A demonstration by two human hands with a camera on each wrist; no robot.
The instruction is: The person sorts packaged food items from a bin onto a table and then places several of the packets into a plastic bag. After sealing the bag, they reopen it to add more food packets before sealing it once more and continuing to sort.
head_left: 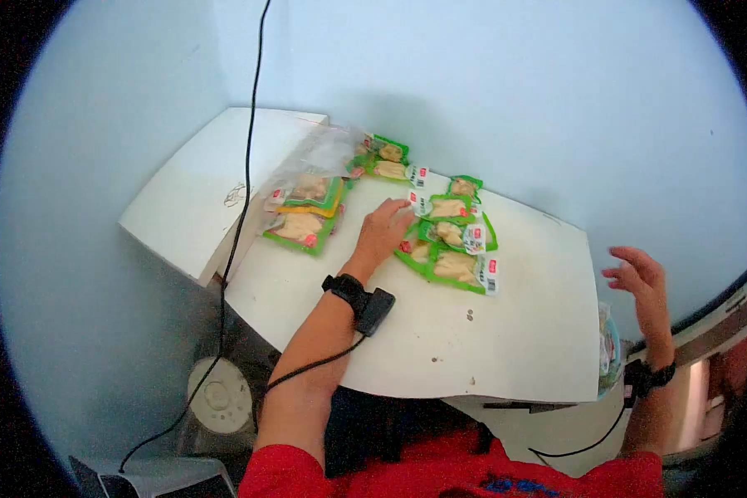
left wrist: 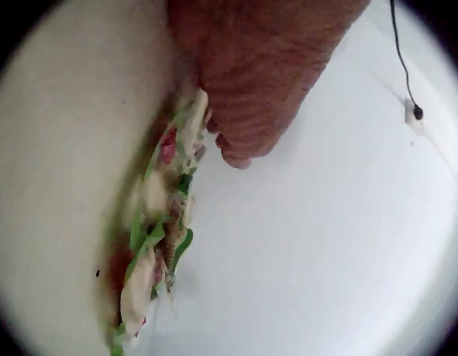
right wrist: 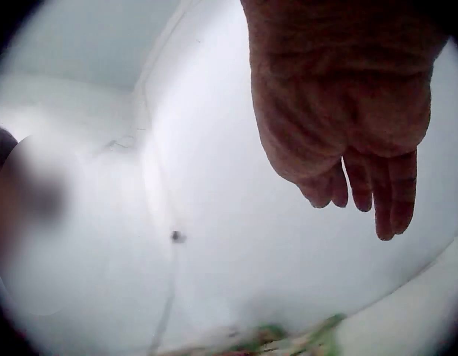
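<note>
My left hand (head_left: pixel 382 231) reaches over the white table, its fingertips right at the white left end of a clear and green food packet (head_left: pixel 450 207). I cannot tell whether the fingers pinch it. This packet lies in an overlapping column with several similar ones, the nearest being a packet (head_left: pixel 456 266) with pale pieces inside. In the left wrist view the packets (left wrist: pixel 151 193) run away from the hand, seen edge-on. My right hand (head_left: pixel 643 286) is raised beyond the table's right edge, fingers loosely bent and holding nothing. The right wrist view shows its fingers extended and apart.
More packets (head_left: pixel 303 226) lie at the table's left, beside a clear plastic bag (head_left: pixel 324 153). A container (head_left: pixel 609 353) with packets stands beyond the right edge. A black cable (head_left: pixel 249 166) hangs at the left, and a round white stool (head_left: pixel 220 396) stands below. Walls close off the back.
</note>
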